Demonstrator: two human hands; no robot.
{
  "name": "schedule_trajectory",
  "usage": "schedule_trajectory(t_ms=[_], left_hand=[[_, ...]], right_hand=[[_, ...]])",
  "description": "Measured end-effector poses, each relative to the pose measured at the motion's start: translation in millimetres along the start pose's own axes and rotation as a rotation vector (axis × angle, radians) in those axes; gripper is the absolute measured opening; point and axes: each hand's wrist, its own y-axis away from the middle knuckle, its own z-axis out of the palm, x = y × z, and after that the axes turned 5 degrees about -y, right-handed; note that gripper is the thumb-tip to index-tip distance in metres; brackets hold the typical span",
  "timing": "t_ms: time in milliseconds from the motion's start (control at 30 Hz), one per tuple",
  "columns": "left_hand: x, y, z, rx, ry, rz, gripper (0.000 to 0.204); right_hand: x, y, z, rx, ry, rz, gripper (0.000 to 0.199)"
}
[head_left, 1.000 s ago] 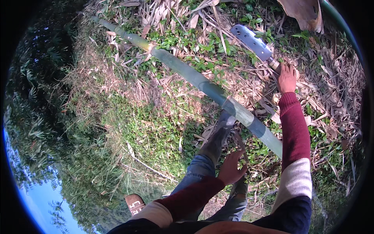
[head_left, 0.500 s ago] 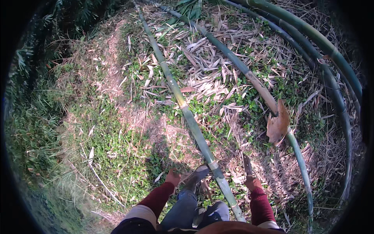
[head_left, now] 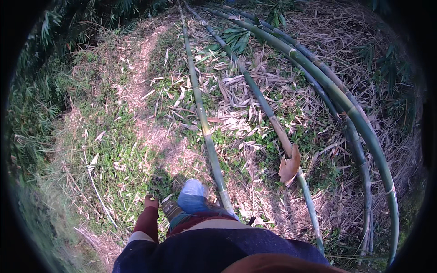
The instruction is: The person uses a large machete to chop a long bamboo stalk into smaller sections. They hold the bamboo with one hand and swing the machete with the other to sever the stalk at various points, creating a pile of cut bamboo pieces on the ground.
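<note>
I see my left hand (head_left: 151,202) low in the head view, below a maroon sleeve cuff (head_left: 146,219). Its fingers (head_left: 149,198) are loosely curled over the ground; I cannot tell whether the tips meet, and I make out nothing gripped in them. My right hand is out of view, so I cannot tell its state. Just right of the fingers is a brown case (head_left: 171,209) at the waist, its contents hidden from me. Past it is a bent blue trouser leg (head_left: 192,199). The nearest green pole (head_left: 212,152) lies right of the fingers, apart from them, running far ahead. Farther right, a second pole (head_left: 258,93) passes a brown husk (head_left: 290,167); beyond are thick poles (head_left: 347,107). Left of the fingers lies a thin stem (head_left: 101,200).
</note>
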Motion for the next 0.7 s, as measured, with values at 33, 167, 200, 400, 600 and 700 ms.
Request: schedule_trajectory(t_ms=[33,167,200,400,600,700], left_hand=[[-14.8,5.6,2.9,-0.044,0.100,-0.130,0.041],[-49.8,0.9,20.5,0.009,0.061,-0.180,0.046],[-29.5,-8.3,23.0,-0.029,0.096,-0.188,0.048],[13.0,-140.3,55.8,0.003,0.353,-0.385,0.056],[141.7,-286.1,2.9,-0.110,0.962,-0.102,0.041],[234.8,-349.4,-20.7,-0.100,1.099,0.009,0.040]], right_hand=[[-10.5,-4.3,-13.2,-0.040,0.015,-0.015,0.049],[-66.5,-51.9,-81.4,-0.021,0.097,-0.083,0.047],[-90.3,-54.1,-108.9,0.130,0.134,-0.042,0.040],[-250.7,-60.3,-264.5,0.386,0.408,0.056,0.045],[-433.4,7.8,-338.8,0.614,0.134,0.135,0.046],[-431.0,-54.8,-356.2,0.706,0.132,0.147,0.046]])
